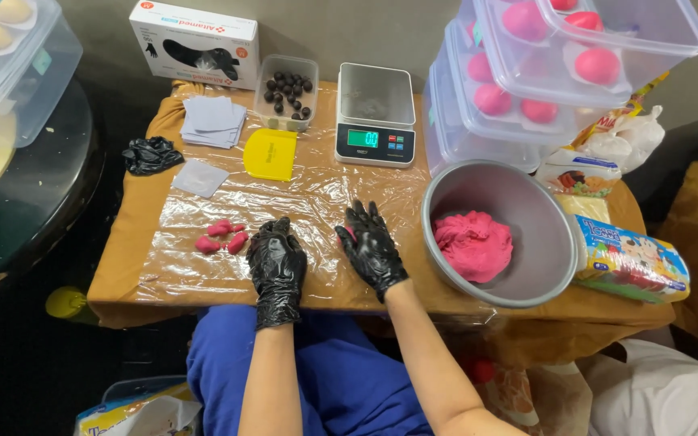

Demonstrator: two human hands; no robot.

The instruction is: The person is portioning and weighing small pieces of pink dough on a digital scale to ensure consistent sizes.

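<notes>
Working early on, we see the gloved right hand (372, 247) pressed flat on a bit of pink dough (346, 234), left hand (276, 262) curled empty beside it, three small pieces (221, 236) portioned left, most dough lump (473, 245) still in the bowl (446, 198) right.

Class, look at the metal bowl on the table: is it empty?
No. The metal bowl holds a lump of pink dough, to the right of the right hand in its black glove.
</notes>
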